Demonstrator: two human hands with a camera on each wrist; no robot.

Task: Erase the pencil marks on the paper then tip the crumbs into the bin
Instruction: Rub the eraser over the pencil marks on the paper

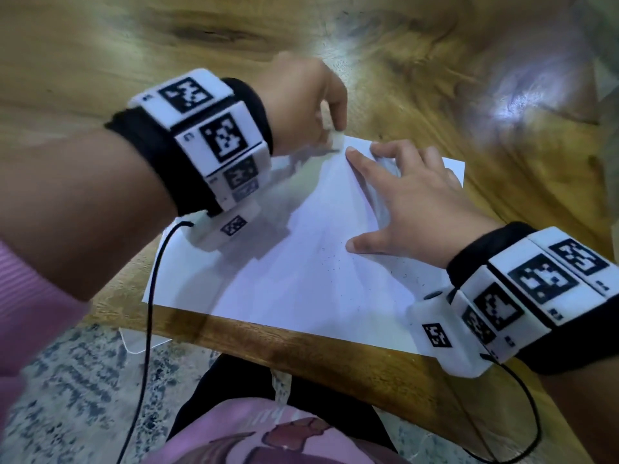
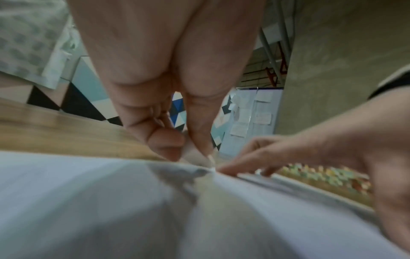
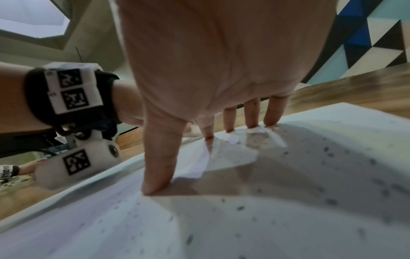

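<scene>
Right hand [image 1: 412, 209] nearest, flat, fingers spread, pinning white rectangular paper sheet [image 1: 294, 269] on wooden table [image 1: 418, 78]. Left hand [image 1: 301, 102] pinching small white eraser [image 1: 336, 140] at sheet's far edge, just beside right forefinger. Dark crumbs [image 3: 328, 201] strewn nearer right hand. Bin unseen.

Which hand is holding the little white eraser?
The left hand pinches the eraser at the paper's far edge. The right hand lies flat with spread fingers, pressing the sheet.

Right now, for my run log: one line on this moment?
left hand: pinches white eraser | right hand: flat on white paper sheet | crumbs: on paper
</scene>
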